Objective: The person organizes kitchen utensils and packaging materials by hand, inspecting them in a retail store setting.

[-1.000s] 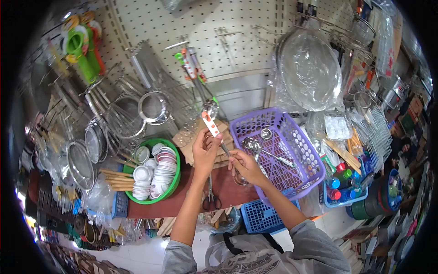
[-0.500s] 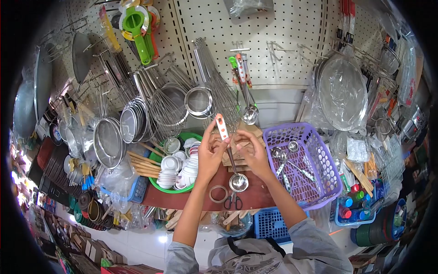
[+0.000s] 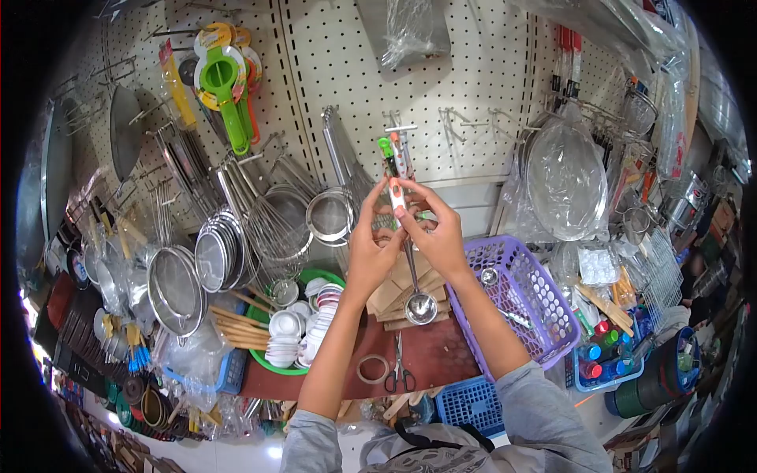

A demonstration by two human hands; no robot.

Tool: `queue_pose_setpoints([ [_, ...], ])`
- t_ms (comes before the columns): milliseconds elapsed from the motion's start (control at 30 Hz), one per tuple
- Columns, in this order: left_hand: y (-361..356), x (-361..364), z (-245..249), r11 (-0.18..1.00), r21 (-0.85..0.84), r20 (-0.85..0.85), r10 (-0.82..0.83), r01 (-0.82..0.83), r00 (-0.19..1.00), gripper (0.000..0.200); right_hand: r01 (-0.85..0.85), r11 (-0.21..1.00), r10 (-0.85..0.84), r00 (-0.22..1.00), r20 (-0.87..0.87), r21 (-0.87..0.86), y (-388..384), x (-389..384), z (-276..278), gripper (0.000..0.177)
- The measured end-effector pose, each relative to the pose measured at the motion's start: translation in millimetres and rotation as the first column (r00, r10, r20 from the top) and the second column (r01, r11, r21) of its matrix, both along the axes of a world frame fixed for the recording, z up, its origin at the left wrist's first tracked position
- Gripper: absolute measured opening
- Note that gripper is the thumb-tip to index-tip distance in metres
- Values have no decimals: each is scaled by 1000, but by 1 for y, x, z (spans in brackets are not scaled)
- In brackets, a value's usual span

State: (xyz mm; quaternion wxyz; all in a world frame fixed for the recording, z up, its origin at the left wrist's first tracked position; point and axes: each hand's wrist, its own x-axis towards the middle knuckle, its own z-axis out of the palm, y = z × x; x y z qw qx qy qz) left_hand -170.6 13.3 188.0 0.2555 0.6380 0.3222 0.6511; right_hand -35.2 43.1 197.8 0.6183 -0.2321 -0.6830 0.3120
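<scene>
Before the pegboard [image 3: 473, 71] | left hand [image 3: 369, 251], right hand [image 3: 439, 236] both pinch ladle [image 3: 420, 306] handle, apparently | bowl downward

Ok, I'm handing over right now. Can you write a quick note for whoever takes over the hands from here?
The left hand pinches the top of the ladle handle.
The right hand grips the same handle beside it.
The ladle hangs bowl down, raised before the pegboard, close to the hooked ladles.
Done: this ladle is out of the purple basket.
Left: it is on no hook yet, and other ladles lie in the basket.
The scissors and tape roll lie on the counter.
</scene>
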Motion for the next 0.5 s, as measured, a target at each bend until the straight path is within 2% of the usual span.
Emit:
queue_pose_setpoints([
  [133, 29, 1, 17, 999, -24, -5, -30, 30, 1000, 75, 68, 998, -68, 998, -13, 13, 21, -3, 16, 46],
  [233, 41, -2, 31, 999, -54, -119, -8, 2, 993, 71, 108, 992, -106, 994, -32, 64, 39, -6, 22, 45],
  [500, 71, -3, 33, 1000, -17, -113, -28, 26, 993, 72, 238, 964, -241, 970, 11, 117, 63, -9, 27, 42],
])
